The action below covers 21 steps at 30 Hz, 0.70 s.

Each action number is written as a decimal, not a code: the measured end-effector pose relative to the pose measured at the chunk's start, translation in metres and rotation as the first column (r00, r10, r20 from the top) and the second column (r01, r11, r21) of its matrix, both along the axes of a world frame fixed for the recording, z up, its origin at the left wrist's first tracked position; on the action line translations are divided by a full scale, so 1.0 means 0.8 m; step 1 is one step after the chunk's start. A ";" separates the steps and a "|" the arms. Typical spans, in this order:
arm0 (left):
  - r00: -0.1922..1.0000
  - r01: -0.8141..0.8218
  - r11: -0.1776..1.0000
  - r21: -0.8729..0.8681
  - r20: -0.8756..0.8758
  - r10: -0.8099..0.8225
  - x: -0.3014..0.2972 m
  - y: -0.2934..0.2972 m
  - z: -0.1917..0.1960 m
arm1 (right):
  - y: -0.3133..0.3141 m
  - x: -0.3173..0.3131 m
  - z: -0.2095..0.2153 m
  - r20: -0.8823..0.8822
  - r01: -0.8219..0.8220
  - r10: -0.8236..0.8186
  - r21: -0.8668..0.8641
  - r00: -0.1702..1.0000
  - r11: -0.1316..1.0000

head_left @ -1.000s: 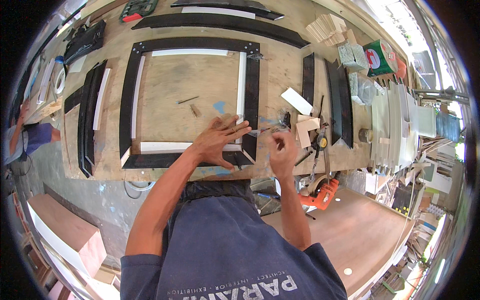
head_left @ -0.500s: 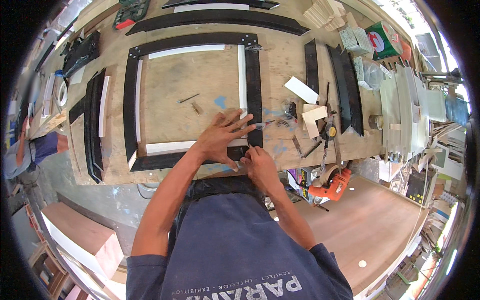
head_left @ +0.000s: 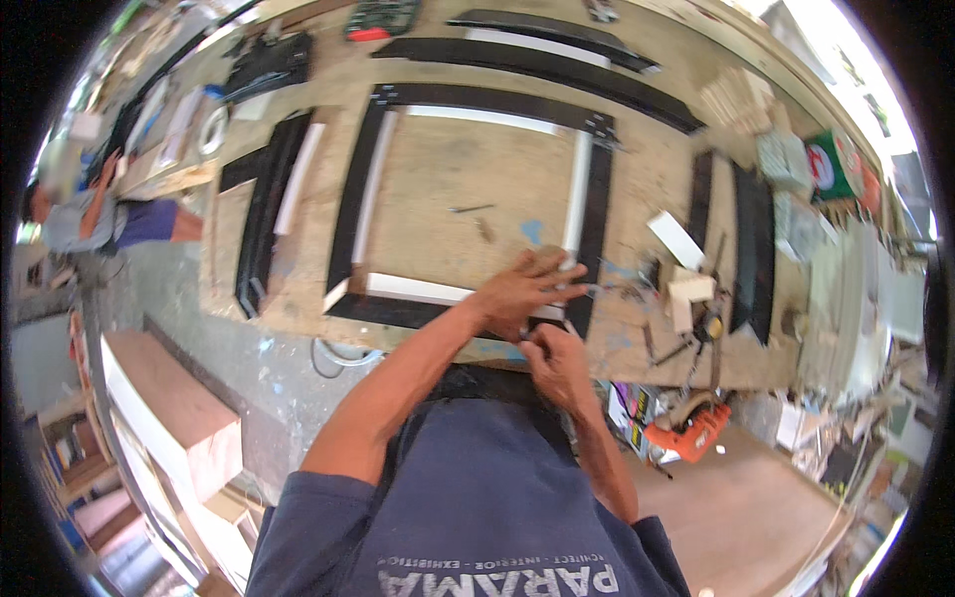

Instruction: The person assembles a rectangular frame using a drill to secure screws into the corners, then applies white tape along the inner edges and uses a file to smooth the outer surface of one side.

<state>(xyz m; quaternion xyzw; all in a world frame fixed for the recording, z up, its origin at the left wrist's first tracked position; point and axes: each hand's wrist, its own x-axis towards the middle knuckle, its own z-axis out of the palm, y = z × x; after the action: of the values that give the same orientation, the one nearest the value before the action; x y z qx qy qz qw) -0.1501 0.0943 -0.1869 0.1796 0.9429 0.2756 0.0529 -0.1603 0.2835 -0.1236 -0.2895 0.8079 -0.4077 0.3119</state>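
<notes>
A square black frame (head_left: 355, 204) with white inner strips lies on the wooden workbench (head_left: 448, 169), metal plates at its two far corners. Over its near right corner my left hand (head_left: 522, 294) rests flat with fingers spread, across the black bar and the white strip. Just nearer to me, my right hand (head_left: 559, 360) is closed with fingertips pinched at the frame's front edge. Whatever sits in that pinch is too small or hidden to make out. A thin dark rod (head_left: 471, 208) lies inside the frame.
Black bars lie left (head_left: 274, 209), right (head_left: 753, 249) and beyond the frame. To the right are a white block (head_left: 675, 240), wood offcuts (head_left: 686, 294) and a green can (head_left: 834, 164). An orange power tool (head_left: 691, 433) is beyond the bench's front edge. Another person (head_left: 90, 219) is at far left.
The whole view has swung, so the bench appears shifted right and tilted. Both hands stay at the same frame corner. More of the other person shows at left.
</notes>
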 end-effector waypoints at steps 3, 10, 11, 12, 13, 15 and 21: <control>1.000 0.024 1.000 0.002 0.007 -0.024 0.001 -0.001 0.018 | 0.005 -0.007 0.008 -0.458 0.213 -0.216 -0.059 0.862 0.975; 0.997 0.058 0.993 -0.099 -0.045 -0.063 0.016 -0.011 0.036 | 0.013 -0.036 0.061 -0.408 0.324 -0.382 -0.206 0.829 0.924; 0.998 0.050 0.998 -0.028 0.029 -0.049 0.019 -0.015 0.053 | 0.013 -0.037 0.061 -0.416 0.305 -0.367 -0.210 0.832 0.929; 0.998 0.038 0.998 -0.053 0.048 -0.036 0.026 -0.021 0.062 | 0.009 -0.035 0.062 -0.422 0.284 -0.351 -0.214 0.836 0.935; 0.998 0.026 0.997 -0.078 0.067 -0.021 0.034 -0.028 0.068 | 0.002 -0.031 0.066 -0.425 0.264 -0.346 -0.239 0.836 0.934; 0.995 -0.067 0.997 -0.046 0.076 0.070 0.059 -0.046 0.087 | -0.022 -0.015 0.078 -0.431 0.227 -0.342 -0.296 0.835 0.928; 0.479 -0.830 0.499 0.252 -0.137 0.867 0.227 -0.117 0.060 | -0.149 0.046 0.052 -0.157 -0.126 0.096 -0.188 0.983 0.974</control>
<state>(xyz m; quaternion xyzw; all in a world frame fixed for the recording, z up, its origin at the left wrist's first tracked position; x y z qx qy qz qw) 0.0311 0.0004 -0.1387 -0.2747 0.8825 0.3113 -0.2211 -0.1235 0.1641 -0.0823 -0.3931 0.7667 -0.4453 0.2436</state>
